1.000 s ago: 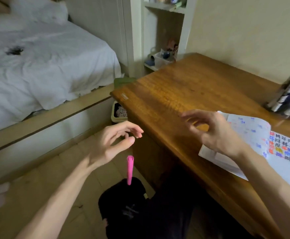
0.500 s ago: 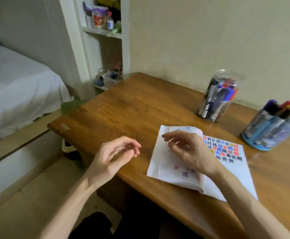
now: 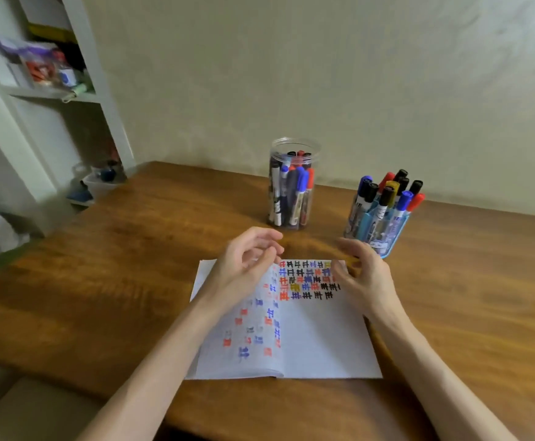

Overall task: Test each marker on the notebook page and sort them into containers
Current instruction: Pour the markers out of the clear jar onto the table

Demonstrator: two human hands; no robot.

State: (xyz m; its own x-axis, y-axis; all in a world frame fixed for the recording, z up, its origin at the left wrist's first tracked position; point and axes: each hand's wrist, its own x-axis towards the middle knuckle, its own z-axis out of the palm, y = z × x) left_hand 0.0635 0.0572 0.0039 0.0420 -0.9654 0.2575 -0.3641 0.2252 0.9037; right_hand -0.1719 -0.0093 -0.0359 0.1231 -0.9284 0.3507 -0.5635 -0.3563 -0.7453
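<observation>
Dim, warm indoor light; soft motion blur throughout, wide-angle bending at the edges.

Open notebook, markers in two pots.
The notebook lies flat, pages dotted with coloured marks; behind it stand a clear jar and a blue holder, both holding capped markers.

The left hand hides the upper left page of the notebook; the right hand covers the row ends of marks. Beyond the right hand, marker labels in the blue holder are unreadably small.
</observation>
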